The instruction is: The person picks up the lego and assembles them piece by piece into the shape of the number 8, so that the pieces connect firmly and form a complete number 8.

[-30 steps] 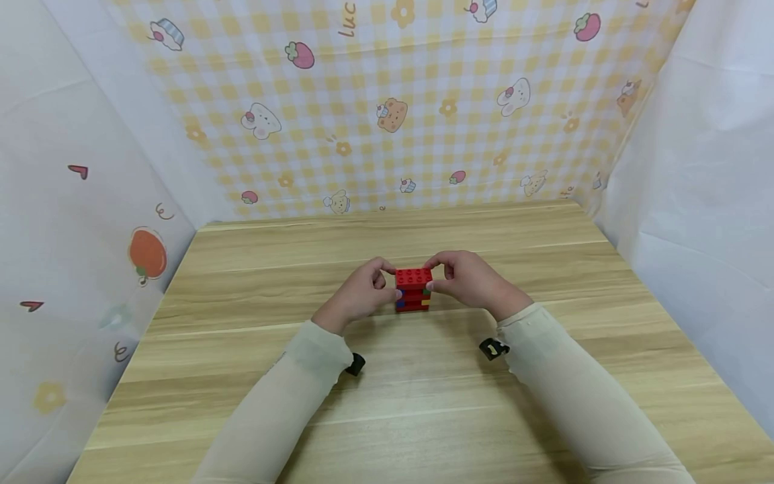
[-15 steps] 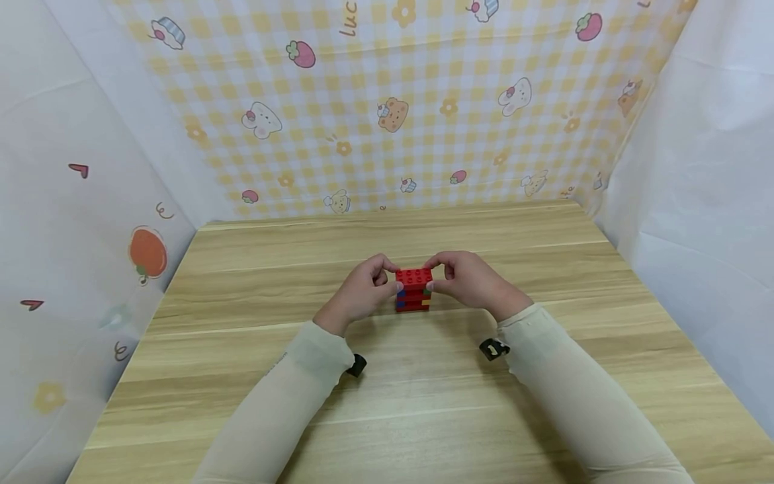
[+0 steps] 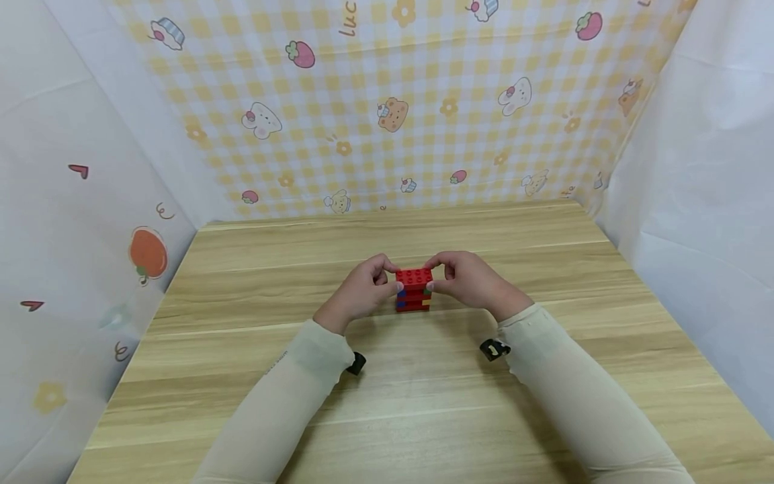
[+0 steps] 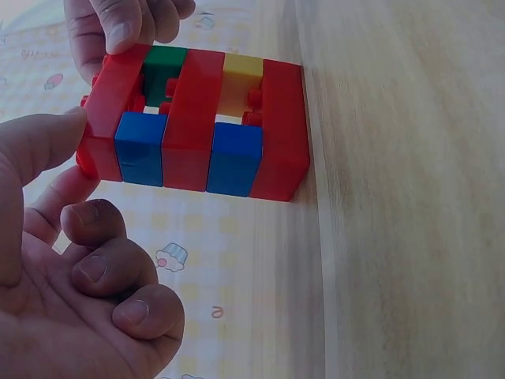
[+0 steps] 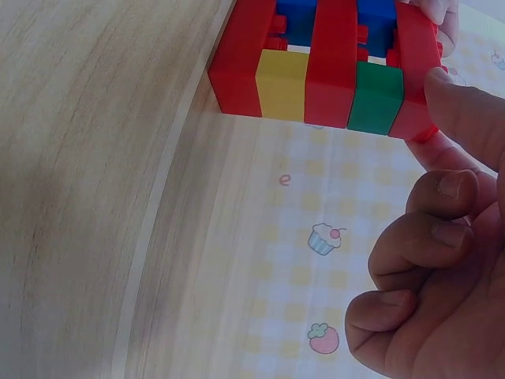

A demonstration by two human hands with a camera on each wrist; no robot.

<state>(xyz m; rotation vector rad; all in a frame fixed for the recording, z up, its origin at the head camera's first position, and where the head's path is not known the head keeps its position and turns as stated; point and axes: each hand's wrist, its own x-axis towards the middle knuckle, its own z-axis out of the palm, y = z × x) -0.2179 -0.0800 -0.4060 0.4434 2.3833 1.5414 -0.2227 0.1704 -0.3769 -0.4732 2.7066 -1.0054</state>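
Observation:
A small tower of toy building bricks stands on the table, with a red brick (image 3: 414, 277) on top, studs up. Beneath it, in the left wrist view, are a middle red brick (image 4: 193, 122) and a bottom red brick (image 4: 280, 130). Two blue bricks (image 4: 234, 158) fill the left ends between the red layers. On the right end sit a green brick (image 5: 375, 99) and a yellow brick (image 5: 282, 85), leaving gaps through the middle. My left hand (image 3: 361, 290) pinches the top brick's left end between thumb and index finger. At its right end, my right hand (image 3: 471, 282) pinches likewise.
The wooden table (image 3: 387, 430) extends around the tower. A yellow checked cloth (image 3: 447, 134) hangs behind the table's far edge, with white cloths at left and right. A black strap piece (image 3: 494, 349) shows at the right cuff.
Over the last second my left thumb has shifted slightly up along the tower onto the top red brick. The right hand and the tower look the same.

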